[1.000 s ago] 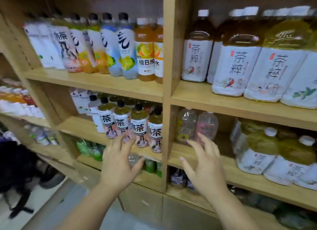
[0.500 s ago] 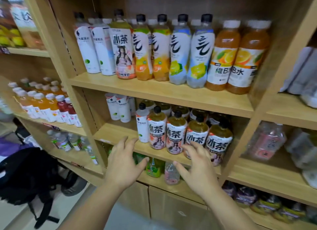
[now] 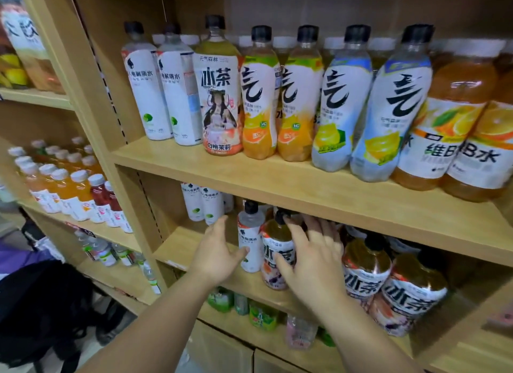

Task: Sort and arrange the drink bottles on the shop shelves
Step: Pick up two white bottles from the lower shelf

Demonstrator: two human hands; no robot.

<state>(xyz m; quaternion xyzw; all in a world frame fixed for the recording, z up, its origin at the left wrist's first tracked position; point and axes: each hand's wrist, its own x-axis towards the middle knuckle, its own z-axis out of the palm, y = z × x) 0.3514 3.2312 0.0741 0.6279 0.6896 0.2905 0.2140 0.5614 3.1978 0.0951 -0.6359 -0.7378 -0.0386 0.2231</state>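
Note:
On the middle shelf (image 3: 191, 250) stands a clear bottle with a white label (image 3: 249, 233), and beside it a row of brown tea bottles (image 3: 366, 264). My left hand (image 3: 216, 253) is spread open with its thumb touching the white-label bottle's left side. Fingers straight, my right hand (image 3: 313, 258) lies over the front of the leftmost tea bottle (image 3: 277, 247) and hides part of its label. The upper shelf (image 3: 277, 175) carries white, tea, orange, blue and vitamin drink bottles (image 3: 258, 94) in a row.
Two white bottles (image 3: 202, 206) stand at the back left of the middle shelf. Green and pink bottles (image 3: 261, 314) sit on the shelf below. The left bay holds orange and red bottles (image 3: 69, 189). A black bag (image 3: 36, 308) lies on the floor at left.
The view has swung left and closer to the left bay. Both hands have moved up and forward from the shelf edge onto the white-label bottle and the leftmost tea bottle.

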